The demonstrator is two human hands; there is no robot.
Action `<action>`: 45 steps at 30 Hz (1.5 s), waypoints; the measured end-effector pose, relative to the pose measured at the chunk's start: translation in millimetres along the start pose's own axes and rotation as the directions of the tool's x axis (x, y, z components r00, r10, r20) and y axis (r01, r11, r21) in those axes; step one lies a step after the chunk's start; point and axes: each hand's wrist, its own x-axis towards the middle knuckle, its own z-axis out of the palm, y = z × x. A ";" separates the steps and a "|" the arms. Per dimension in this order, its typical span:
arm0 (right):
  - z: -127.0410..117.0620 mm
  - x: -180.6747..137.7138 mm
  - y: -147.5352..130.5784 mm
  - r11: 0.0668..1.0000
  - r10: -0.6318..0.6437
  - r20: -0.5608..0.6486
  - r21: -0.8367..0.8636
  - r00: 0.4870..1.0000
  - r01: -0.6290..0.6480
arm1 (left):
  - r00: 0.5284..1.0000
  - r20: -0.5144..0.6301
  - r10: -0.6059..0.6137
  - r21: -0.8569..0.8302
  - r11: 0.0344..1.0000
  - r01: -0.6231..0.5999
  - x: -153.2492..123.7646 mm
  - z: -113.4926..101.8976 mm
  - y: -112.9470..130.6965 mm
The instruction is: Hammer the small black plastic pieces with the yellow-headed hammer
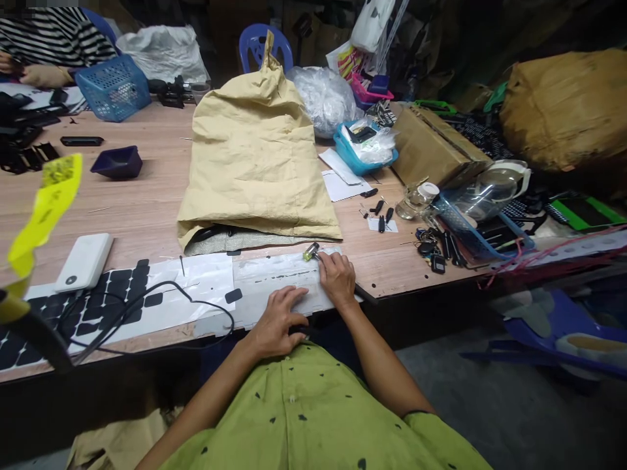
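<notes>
My right hand (337, 279) is closed round the thin handle of a small tool with a shiny metal head (311, 250), yellow-green at one end; its exact kind is unclear. The tool lies over a whitish sheet (274, 271) with dark streaks along the table's front edge. Left of it, my left hand (280, 321) rests at that edge with fingers stretched and thumb apart, close to my green shirt. Something dark shows by its thumb, too hidden to name. Beyond both hands lies a large beige cloth bag (255, 163).
At left are a white power bank (84, 261), black cable (171, 284), dark square-patterned sheet (122, 287) and raised yellow tag (46, 209). A blue basket (112, 88) stands near another person's striped sleeve. At right are keys (428, 245), a glass jar (416, 199) and a cardboard box (431, 147).
</notes>
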 end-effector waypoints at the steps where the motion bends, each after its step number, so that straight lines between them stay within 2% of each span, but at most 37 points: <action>1: 0.0 0.0 -0.5 1.000 -0.002 -0.007 -0.004 1.000 0.002 | 0.999 0.040 0.016 0.036 0.999 -0.017 -3.4 3.7 1.4; 5: 0.5 0.0 -2.0 1.000 -0.007 -0.024 -0.010 1.000 0.007 | 0.996 0.089 0.013 0.191 0.981 -0.030 -7.3 17.7 0.6; 8: 1.0 -0.1 -2.9 1.000 -0.007 -0.035 -0.011 0.999 0.006 | 0.999 0.049 0.019 0.170 0.985 -0.027 -6.2 20.0 0.8; 11: 1.9 -0.3 -3.4 1.000 -0.005 -0.035 -0.012 0.999 0.004 | 0.998 -0.060 0.024 0.052 0.998 -0.021 2.5 9.8 -4.5; 13: 2.7 -0.6 -3.4 1.000 -0.007 -0.039 -0.012 0.999 0.006 | 0.979 -0.190 -0.069 -0.009 0.998 0.069 16.0 -4.4 -17.2; 14: 3.2 -0.8 -3.3 1.000 -0.008 -0.044 -0.011 0.999 0.008 | 0.947 -0.276 -0.164 -0.025 0.986 0.163 24.9 -13.5 -26.6; 15: 3.7 -0.9 -3.1 1.000 -0.009 -0.047 -0.010 0.999 0.009 | 0.884 -0.368 -0.289 -0.039 0.954 0.296 34.5 -23.6 -37.7; 16: 4.3 -1.0 -2.9 1.000 -0.010 -0.049 -0.008 0.999 0.010 | 0.789 -0.457 -0.410 -0.056 0.899 0.435 44.4 -34.4 -49.7; 18: 5.5 -1.1 -2.6 1.000 -0.010 -0.046 -0.004 0.999 0.010 | 0.557 -0.589 -0.585 -0.102 0.738 0.667 62.8 -56.0 -73.8; 19: 6.0 -1.0 -2.5 1.000 -0.010 -0.043 -0.003 0.999 0.009 | 0.453 -0.620 -0.641 -0.124 0.650 0.749 70.6 -65.9 -84.4; 21: 6.7 -0.8 -2.4 1.000 -0.007 -0.035 0.000 0.999 0.007 | 0.296 -0.630 -0.718 -0.167 0.497 0.851 83.1 -81.7 -101.2; 22: 6.9 -0.6 -2.4 1.000 -0.006 -0.029 0.001 1.000 0.006 | 0.240 -0.615 -0.751 -0.184 0.433 0.882 87.9 -87.5 -107.1; 24: 6.9 -0.3 -2.5 1.000 -0.004 -0.013 0.005 1.000 0.005 | 0.168 -0.570 -0.804 -0.202 0.336 0.920 95.1 -95.0 -114.9; 27: 6.1 0.0 -2.8 1.000 -0.005 0.003 0.007 1.000 0.005 | 0.134 -0.517 -0.845 -0.193 0.267 0.944 99.9 -99.7 -119.3; 30: 5.2 0.2 -3.4 1.000 -0.006 -0.008 0.004 1.000 0.006 | 0.166 -0.507 -0.846 -0.165 0.284 0.945 94.1 -98.9 -114.9; 33: 4.8 0.3 -4.1 1.000 -0.007 -0.034 -0.002 0.999 0.007 | 0.255 -0.477 -0.841 -0.102 0.341 0.935 77.8 -90.0 -98.3; 35: 4.7 0.3 -4.3 1.000 -0.009 -0.043 -0.004 0.999 0.009 | 0.374 -0.454 -0.809 -0.035 0.435 0.900 65.9 -78.8 -82.1; 38: 4.8 0.3 -3.9 1.000 -0.006 -0.042 -0.007 0.999 0.005 | 0.642 -0.376 -0.668 0.032 0.683 0.730 55.7 -56.8 -59.6; 40: 4.9 0.5 -3.7 1.000 0.003 -0.035 -0.008 0.999 -0.003 | 0.771 -0.303 -0.560 0.031 0.803 0.595 55.7 -42.1 -51.5; 42: 4.8 0.7 -4.0 1.000 0.007 -0.024 -0.007 1.000 -0.007 | 0.831 -0.263 -0.490 0.030 0.857 0.515 58.8 -30.4 -49.7; 45: 4.4 1.1 -5.3 1.000 0.003 -0.014 -0.010 1.000 -0.004 | 0.860 -0.274 -0.431 0.043 0.888 0.458 63.9 -19.9 -53.7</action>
